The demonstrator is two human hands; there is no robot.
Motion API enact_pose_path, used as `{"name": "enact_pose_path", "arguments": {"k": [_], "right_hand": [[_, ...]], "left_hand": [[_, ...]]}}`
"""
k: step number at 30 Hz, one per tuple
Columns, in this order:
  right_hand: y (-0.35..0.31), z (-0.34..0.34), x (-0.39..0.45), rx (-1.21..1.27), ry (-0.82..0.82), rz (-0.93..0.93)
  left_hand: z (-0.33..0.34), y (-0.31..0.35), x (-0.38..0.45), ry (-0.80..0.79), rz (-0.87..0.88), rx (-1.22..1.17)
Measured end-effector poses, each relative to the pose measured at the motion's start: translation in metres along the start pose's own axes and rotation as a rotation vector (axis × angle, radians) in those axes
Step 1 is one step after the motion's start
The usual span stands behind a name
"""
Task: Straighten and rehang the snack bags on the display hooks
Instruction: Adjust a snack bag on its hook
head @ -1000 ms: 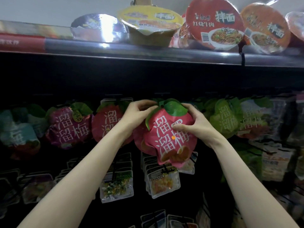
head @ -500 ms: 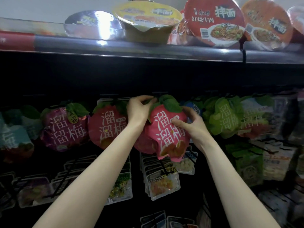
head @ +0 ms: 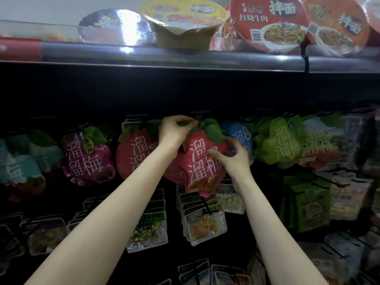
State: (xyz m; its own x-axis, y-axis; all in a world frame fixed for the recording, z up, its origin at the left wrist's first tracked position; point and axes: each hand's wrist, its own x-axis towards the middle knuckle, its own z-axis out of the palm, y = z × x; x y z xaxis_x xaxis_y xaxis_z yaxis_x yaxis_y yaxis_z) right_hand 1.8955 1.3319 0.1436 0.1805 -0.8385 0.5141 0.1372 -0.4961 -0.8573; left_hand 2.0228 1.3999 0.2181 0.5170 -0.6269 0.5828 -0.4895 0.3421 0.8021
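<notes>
Two hands meet at the middle of the frame on one pink-red snack bag; the left hand pinches the green leaf-shaped top of that bag up by the hook rail, fingers curled tight; the right hand grips the bag's right edge, thumb across its printed front; the bag hangs tilted, its lower end swung toward the lower centre. In the same row, five other fruit-shaped bags can be counted with fair confidence: a teal bag at far left, partly cut off; a purple bag; a red bag half behind the left forearm; a blue bag mostly hidden by the right hand; a green bag; further right the packs blur together and cannot be counted. On the shelf across the top stand noodle bowls; four lids show clearly, among them a yellow bowl and a red bowl; a fifth is clipped at the upper right corner. Below centre, clear pouches hold small pale and orange sweets; their number is hard to make out.
</notes>
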Motion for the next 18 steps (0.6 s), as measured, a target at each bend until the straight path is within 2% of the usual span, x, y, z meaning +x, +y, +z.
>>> {"name": "enact_pose_path", "arguments": {"k": [4, 8, 13, 18], "right_hand": [[-0.011, -0.009, -0.004, 0.097, -0.076, 0.042], [-0.038, -0.028, 0.001, 0.075, -0.149, -0.023], [-0.052, -0.037, 0.014, 0.041, -0.142, -0.09], [-0.042, -0.026, 0.021, -0.017, -0.147, -0.087]], "left_hand": [[0.0, 0.002, -0.001, -0.01, -0.091, -0.069], [-0.002, 0.005, 0.001, -0.039, -0.159, -0.118], [-0.001, 0.007, 0.0, -0.04, -0.301, -0.272], [0.005, 0.012, 0.001, -0.014, -0.328, -0.244]]}}
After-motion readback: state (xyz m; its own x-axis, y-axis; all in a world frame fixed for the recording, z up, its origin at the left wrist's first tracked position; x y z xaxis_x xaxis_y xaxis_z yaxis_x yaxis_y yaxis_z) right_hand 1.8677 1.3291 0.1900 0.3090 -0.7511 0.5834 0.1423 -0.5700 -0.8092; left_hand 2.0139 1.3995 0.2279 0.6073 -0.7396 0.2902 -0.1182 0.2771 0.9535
